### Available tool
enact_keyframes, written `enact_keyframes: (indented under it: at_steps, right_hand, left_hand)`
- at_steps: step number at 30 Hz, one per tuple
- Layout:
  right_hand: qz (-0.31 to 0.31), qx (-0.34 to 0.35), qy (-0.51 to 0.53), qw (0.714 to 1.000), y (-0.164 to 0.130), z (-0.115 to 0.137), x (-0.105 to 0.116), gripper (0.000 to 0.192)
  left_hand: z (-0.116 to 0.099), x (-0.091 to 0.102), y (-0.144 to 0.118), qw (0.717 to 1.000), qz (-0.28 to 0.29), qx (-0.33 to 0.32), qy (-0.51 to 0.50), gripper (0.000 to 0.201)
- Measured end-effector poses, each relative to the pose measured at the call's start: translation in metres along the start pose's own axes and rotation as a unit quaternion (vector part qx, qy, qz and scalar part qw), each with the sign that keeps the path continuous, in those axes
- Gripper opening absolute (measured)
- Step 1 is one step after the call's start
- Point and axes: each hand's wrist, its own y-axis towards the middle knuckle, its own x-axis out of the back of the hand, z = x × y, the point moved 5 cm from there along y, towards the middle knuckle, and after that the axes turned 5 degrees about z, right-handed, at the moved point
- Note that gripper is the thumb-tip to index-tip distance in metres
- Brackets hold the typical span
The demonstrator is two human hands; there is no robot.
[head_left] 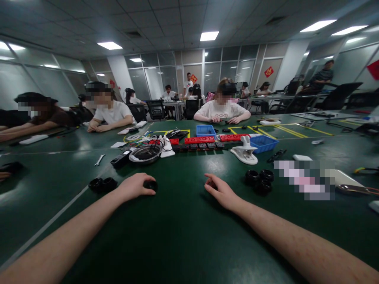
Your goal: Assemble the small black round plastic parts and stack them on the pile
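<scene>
Two bare arms reach out over the dark green desk (183,236). The left hand (133,187) lies flat on the desk, and its grip is curled over a small round black plastic ring (151,185), with the fingertips on it. Just left of that grip sit two more black rings (103,184) side by side. The right hand (220,191) rests on the desk with its grip loosely curled and holding nothing. To the right of that grip, a little apart, sits a small pile of black rings (260,179). Past both grips lie a shiny metal bowl (145,154), a white plastic clamp (245,152) and a blue plastic tray (263,142).
</scene>
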Motion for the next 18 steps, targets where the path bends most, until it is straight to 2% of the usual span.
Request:
enact_keyframes:
  at_steps: [2,5,8,11,13,15,18]
  right_hand:
    - [0.008,-0.002,-0.010,1.000,0.000,0.001,-0.001,0.038]
    - [0.007,-0.003,-0.020,1.000,0.000,0.000,-0.002,0.036]
    - [-0.009,-0.011,-0.016,1.000,0.000,-0.002,-0.002,0.039]
    - [-0.019,-0.018,-0.015,1.000,0.001,-0.003,-0.003,0.042]
    - [-0.019,-0.021,-0.020,0.999,0.001,-0.003,-0.003,0.042]
    - [-0.015,-0.023,-0.025,0.999,0.002,-0.002,-0.004,0.042]
    - [-0.010,-0.027,-0.028,0.999,0.003,-0.001,-0.004,0.041]
  left_hand:
    - [0.024,0.006,-0.010,0.999,-0.007,0.046,0.019,0.047]
    - [0.042,0.019,-0.032,0.995,-0.055,0.083,0.021,0.046]
    - [0.056,0.032,-0.055,0.983,-0.125,0.124,-0.051,0.048]
    - [0.083,0.036,-0.072,0.956,-0.192,0.185,-0.123,0.052]
    - [0.100,0.037,-0.078,0.947,-0.226,0.185,-0.134,0.056]
    - [0.111,0.038,-0.082,0.949,-0.251,0.167,-0.094,0.054]
    - [0.116,0.040,-0.086,0.955,-0.240,0.171,-0.028,0.045]
